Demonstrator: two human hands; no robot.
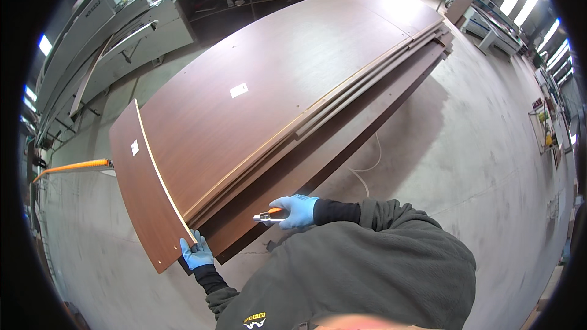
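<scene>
My left hand point(197, 253), in a blue glove, grips the near corner of a narrow brown panel point(142, 190) at the left end of the stack. This panel has a pale edge strip along one long side and a small white label. In my right hand point(298, 211), also blue-gloved, is a small orange and silver hand tool point(269, 215) pointing left; its exact kind cannot be made out. The tool is over a lower brown board point(293, 174) jutting from the stack. A large brown panel point(257, 67) with pale edges and a white label lies on top.
Behind the stack runs a dark open shelf unit point(235, 9). A long light-coloured machine point(131, 36) stands far left, with an orange-topped rail point(79, 166) nearer. A thin pale hose or cord point(361, 174) lies on the concrete floor point(483, 189). At the far right is another machine point(495, 30).
</scene>
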